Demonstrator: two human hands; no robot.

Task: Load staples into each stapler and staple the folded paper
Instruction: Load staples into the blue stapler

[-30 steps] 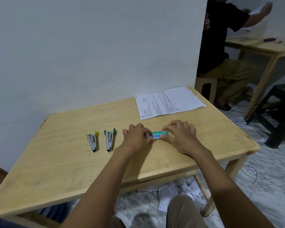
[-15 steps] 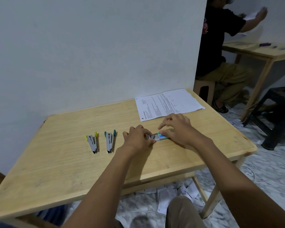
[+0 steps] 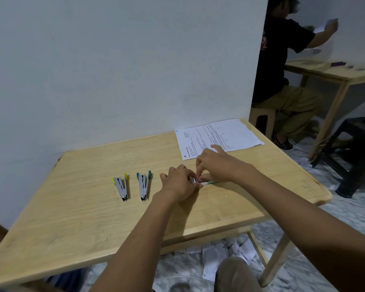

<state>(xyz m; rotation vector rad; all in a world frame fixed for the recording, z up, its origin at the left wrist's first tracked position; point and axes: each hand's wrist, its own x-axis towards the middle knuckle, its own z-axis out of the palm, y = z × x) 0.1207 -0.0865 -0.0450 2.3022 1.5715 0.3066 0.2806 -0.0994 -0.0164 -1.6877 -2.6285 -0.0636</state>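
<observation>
Working the staple box (image 3: 209,182) open, by my read, mid table (image 3: 72,218): L hand (image 3: 178,183) curled round its left end, R hand (image 3: 217,167) pinching the other side, one finger sticking out. Contents are hidden under the fingers. Yellow-tipped stapler (image 3: 121,186) and green-tipped stapler (image 3: 144,186) lie splayed open just left of my hands, no staples in them that I can make out. Paper (image 3: 219,137) lies flat at the far edge, looks unfolded. So approx. nothing done yet: loading x2, folding, stapling all left.

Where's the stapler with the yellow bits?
In the head view, the yellow stapler lies on the wooden table, left of centre, just beside the green stapler, which sits between it and the left hand.
</observation>
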